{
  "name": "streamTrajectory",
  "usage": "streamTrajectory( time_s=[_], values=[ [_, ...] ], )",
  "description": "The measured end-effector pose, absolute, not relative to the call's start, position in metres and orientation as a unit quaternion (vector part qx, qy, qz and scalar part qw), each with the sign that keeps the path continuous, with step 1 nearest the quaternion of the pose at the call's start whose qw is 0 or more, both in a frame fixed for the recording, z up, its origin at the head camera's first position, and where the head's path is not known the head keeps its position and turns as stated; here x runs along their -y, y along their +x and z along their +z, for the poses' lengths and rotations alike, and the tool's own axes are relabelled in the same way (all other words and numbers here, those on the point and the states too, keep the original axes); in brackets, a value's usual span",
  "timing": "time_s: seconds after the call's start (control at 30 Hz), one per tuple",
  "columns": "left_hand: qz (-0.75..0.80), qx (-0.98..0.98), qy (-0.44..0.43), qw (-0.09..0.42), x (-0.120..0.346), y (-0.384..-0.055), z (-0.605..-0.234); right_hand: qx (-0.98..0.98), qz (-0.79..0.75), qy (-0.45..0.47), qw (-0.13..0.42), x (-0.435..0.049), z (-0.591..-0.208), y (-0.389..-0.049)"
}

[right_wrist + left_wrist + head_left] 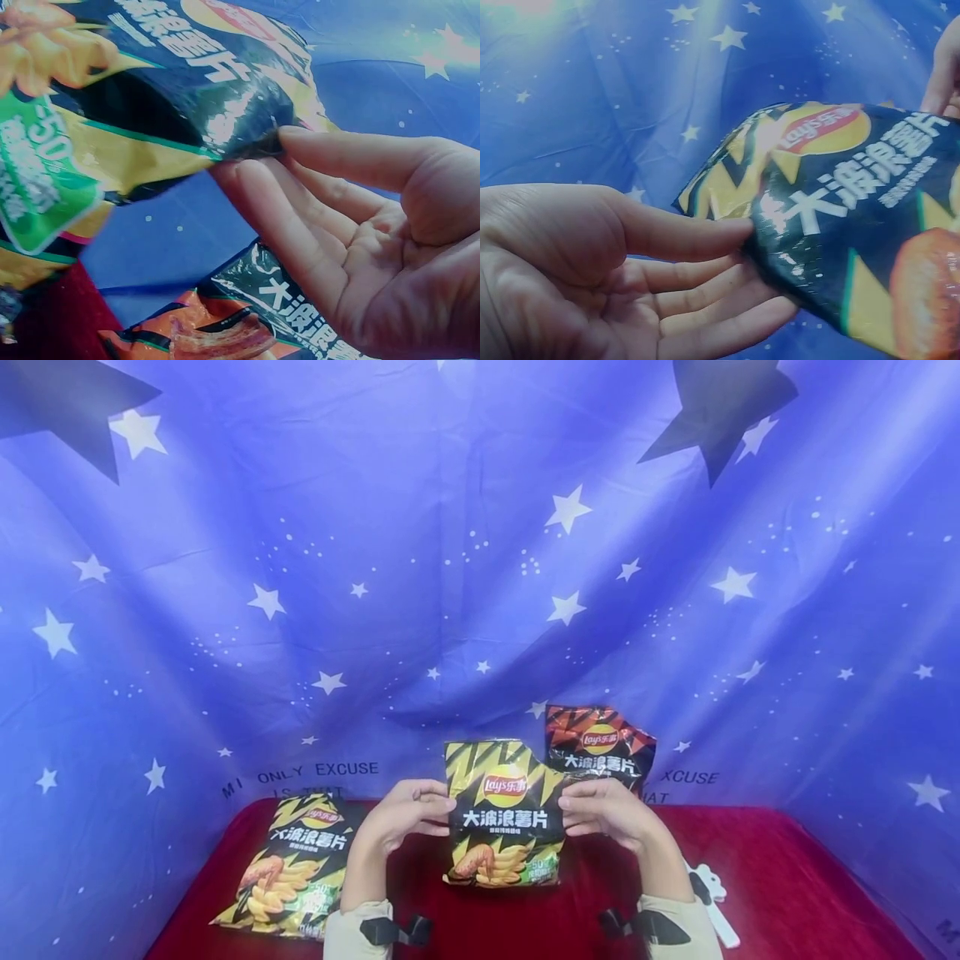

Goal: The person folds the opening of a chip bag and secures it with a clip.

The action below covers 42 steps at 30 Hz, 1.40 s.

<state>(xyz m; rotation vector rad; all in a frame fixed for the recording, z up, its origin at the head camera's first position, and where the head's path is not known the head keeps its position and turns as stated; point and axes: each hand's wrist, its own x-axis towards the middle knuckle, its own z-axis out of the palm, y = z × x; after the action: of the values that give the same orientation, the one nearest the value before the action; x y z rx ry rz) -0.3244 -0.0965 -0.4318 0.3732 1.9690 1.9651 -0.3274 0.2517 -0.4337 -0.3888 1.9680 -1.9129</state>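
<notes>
Holding up yellow-black Lay's chip bag (504, 820): left hand (408, 814) and right hand (611, 812) pinch opposite side edges, fingers (281, 225) narrow; next move likely calls for even, gentle grip.

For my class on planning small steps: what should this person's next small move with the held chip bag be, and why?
Probably lower the held bag gently to the red cloth before letting go. The left hand and right hand hold its opposite sides, which should keep it steady, and bare cloth shows just below it in the head view.
</notes>
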Motion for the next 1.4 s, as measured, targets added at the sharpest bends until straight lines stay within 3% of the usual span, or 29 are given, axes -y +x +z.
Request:
streamTrajectory(
  time_s=[0.43,0.9,1.1,1.4],
  values=[
    [0.657,-0.702,0.162,0.225,0.1,-0.327,-0.438,-0.74,-0.612,-0.162,0.226,-0.259,-0.437,-0.329],
    [0.642,-0.72,0.139,0.225,0.102,-0.329,-0.448,-0.73,-0.612,-0.179,0.247,-0.259,-0.449,-0.332],
    [0.651,-0.723,0.127,0.194,0.096,-0.33,-0.447,-0.737,-0.611,-0.175,0.229,-0.257,-0.447,-0.332],
    [0.652,-0.738,0.088,0.148,0.088,-0.327,-0.444,-0.761,-0.607,-0.161,0.161,-0.248,-0.444,-0.332]
  ],
)
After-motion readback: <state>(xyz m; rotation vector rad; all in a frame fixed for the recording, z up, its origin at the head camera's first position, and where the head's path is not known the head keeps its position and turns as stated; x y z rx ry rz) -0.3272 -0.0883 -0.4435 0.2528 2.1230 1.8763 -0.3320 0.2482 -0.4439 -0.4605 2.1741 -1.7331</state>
